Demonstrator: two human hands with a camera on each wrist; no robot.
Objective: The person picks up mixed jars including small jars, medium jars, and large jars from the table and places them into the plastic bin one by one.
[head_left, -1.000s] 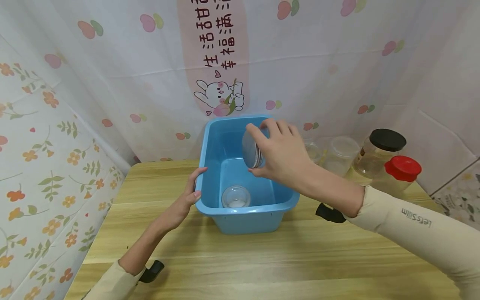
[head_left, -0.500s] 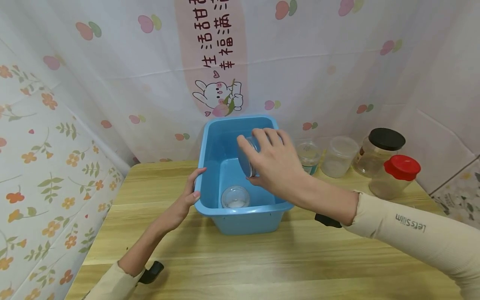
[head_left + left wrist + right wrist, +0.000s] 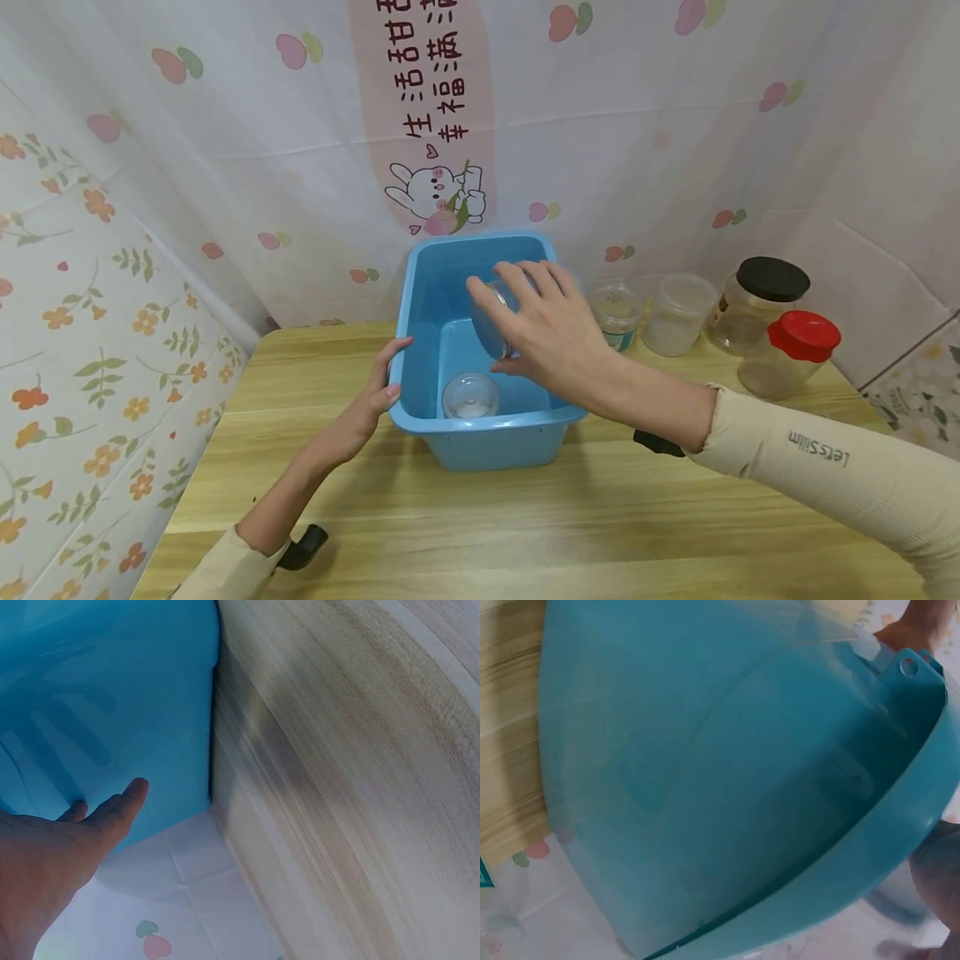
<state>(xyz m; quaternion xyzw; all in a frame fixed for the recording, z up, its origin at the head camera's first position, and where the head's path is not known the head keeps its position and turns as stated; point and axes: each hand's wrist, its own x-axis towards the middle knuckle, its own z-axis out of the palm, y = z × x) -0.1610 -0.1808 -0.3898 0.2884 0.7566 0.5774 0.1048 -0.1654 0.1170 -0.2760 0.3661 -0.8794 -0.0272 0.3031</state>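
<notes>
A blue plastic tub (image 3: 495, 442) stands on the wooden table in the head view. My left hand (image 3: 367, 404) holds its left rim, with thumb and one fingertip on the edge. In the left wrist view, the fingers of that hand (image 3: 67, 851) lie along the tub's outer wall (image 3: 150, 712). My right hand (image 3: 555, 325) grips a clear round jar (image 3: 489, 329) inside the tub's opening. That jar is tipped on its side, its round end facing left, and the palm hides much of it. A second clear jar (image 3: 470, 396) rests on the tub floor near the front.
Right of the tub stand a clear jar with a green label (image 3: 617, 315), a frosted jar (image 3: 678, 315), a black-lidded jar (image 3: 757, 304) and a red-topped jar (image 3: 789, 354). A printed curtain (image 3: 637, 167) hangs behind the table (image 3: 600, 533).
My right hand has moved slightly left and down with the jar, now lower in the tub's opening. My left hand has stayed on the rim.
</notes>
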